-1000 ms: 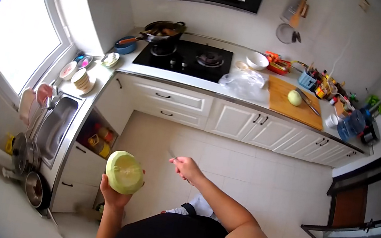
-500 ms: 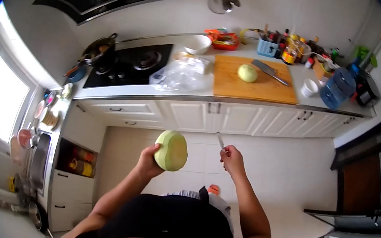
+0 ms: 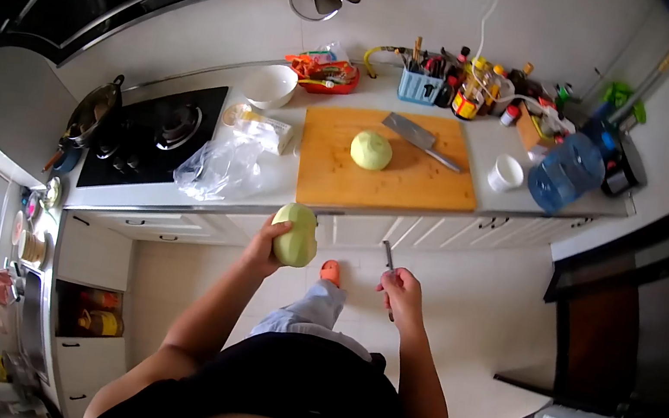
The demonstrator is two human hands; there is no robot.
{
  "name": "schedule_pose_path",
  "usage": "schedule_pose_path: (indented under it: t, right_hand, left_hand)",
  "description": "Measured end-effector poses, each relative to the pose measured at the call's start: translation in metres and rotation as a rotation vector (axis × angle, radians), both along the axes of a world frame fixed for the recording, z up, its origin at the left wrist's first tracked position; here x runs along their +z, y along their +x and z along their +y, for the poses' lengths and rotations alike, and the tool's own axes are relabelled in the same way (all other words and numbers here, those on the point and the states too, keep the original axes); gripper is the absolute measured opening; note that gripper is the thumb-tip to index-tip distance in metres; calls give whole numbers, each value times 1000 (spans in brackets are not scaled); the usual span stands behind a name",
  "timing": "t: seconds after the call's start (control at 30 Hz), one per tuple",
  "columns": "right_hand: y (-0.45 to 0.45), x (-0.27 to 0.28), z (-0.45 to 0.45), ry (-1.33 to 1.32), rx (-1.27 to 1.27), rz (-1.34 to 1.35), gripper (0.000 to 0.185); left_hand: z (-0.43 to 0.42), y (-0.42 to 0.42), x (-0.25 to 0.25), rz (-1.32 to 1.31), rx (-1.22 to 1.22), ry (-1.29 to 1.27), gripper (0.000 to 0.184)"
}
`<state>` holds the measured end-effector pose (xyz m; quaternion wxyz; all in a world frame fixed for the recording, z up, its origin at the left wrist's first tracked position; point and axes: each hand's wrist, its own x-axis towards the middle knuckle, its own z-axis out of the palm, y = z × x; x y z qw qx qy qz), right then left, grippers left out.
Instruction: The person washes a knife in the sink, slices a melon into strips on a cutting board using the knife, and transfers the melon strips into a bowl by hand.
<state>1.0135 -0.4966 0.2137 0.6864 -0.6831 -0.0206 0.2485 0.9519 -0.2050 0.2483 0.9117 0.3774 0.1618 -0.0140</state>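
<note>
My left hand [image 3: 266,244] is closed round a large, pale green peeled round vegetable [image 3: 296,236] with flat facets, held up in front of the counter edge. Closed on a slim straight peeler [image 3: 388,255], my right hand [image 3: 401,294] is lower and to the right, its narrow metal end pointing up and away. The two hands are apart. On the wooden cutting board [image 3: 326,177] sits a second pale green round vegetable [image 3: 371,151]. A cleaver [image 3: 421,140] lies beside it, handle to the right.
Left of the board lie a clear plastic bag [image 3: 223,165] and a white bowl [image 3: 270,87]; the black stove [image 3: 155,135] is farther left. A white cup [image 3: 505,174] and a blue water jug [image 3: 566,174] stand to the right. Bottles [image 3: 469,99] line the back wall.
The counter appears nearer and shifted left as my view moves forward. My left hand has turned the vegetable and brought it closer to the counter edge. An orange-slippered foot now shows ahead of me.
</note>
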Motion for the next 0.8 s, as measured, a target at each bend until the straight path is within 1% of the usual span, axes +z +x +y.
schedule_pose_path:
  t: [0.07,0.1,0.17,0.2,0.27,0.3,0.33,0.37,0.4,0.43,0.47,0.5,0.53,0.57,0.6,0.63,0.67,0.7,0.73,0.77,0.8]
  right_hand:
    - [50,-4,17,-45,7,-38,12]
    - [83,-6,30,-39,-44,-11,13]
    - [142,-20,49,-65,-91,57,19]
    - [168,-17,65,-122,-110,34,21]
    - [223,-30,85,-168,-84,33,28]
    - [245,-27,94,-201,-78,62,35]
    - [259,-31,99,-211,-69,88,35]
    - [274,-34,105,-245,-67,80,39]
    - [288,-36,110,-276,-61,67,42]
    - [298,-44,114,-299,-50,89,48]
    - [305,-47,120,-300,-28,99,48]
    - [311,-51,125,-322,-1,87,45]
    - [318,-55,129,-346,29,73,41]
    - [329,-59,133,-356,63,78,41]
    - [341,-62,137,-441,113,81,34]
    - [349,-66,139,-526,169,84,29]
    - [360,-73,139,-539,215,84,29]
    - [376,-86,145,-708,260,-309,23]
    - [385,-84,153,-844,288,-708,17]
    - [399,-81,161,-791,406,-750,12]
    - [411,-70,177,-774,428,-755,12]
  left_hand:
    - [16,41,-27,39,75,24,57]
    - [25,63,-33,127,110,26,57]
    - [33,99,-38,166,163,-55,58]
    - [37,110,-38,215,179,-99,59]
    - [42,137,-32,289,188,-118,57]
    - [43,153,-28,371,201,55,57]
    - [43,165,-29,451,207,226,57]
    - [46,178,-41,420,201,313,63]
    - [49,190,-60,438,211,309,63]
    - [51,201,-83,449,212,584,75]
    - [53,210,-96,458,208,858,86]
    - [45,217,-74,603,164,1103,90]
    - [40,224,-66,627,180,1092,90]
    - [35,230,-62,666,111,1304,88]
    - [28,234,-59,708,33,1508,87]
    - [23,237,-52,692,36,1571,85]
    - [14,238,-55,736,57,1546,85]
    - [9,241,-58,743,69,1655,86]
    - [3,244,-59,750,66,1770,87]
    - [-3,246,-59,793,65,1743,85]
    - [-5,250,-58,821,78,1741,85]
